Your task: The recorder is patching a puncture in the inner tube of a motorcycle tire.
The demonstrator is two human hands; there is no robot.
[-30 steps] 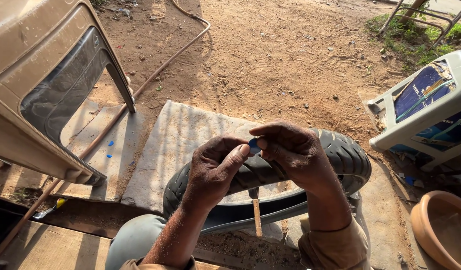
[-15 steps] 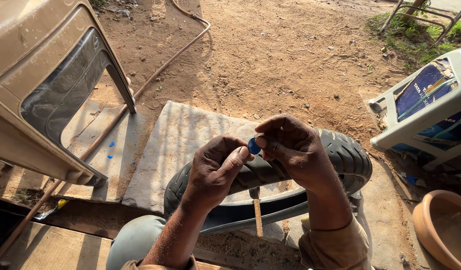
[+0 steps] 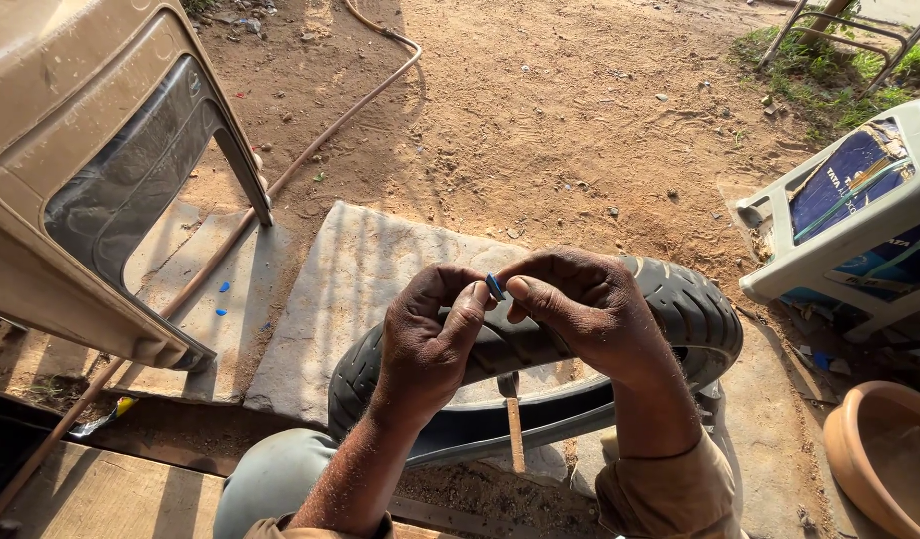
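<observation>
**A:** what's that small blue piece? It's pinched between the fingertips of both hands, left hand and right hand pressed close together, right above the black rubber tyre.

**B:** too tiny to tell, mostly hidden by the thumbs. The tyre's near half is blocked by the hands too. Thin wooden-handled tool stands in it, its top covered.

**A:** grey stone slab is under the tyre, beige plastic chair on the left, cut off. Terracotta clay bowl bottom right, also cropped.
</observation>
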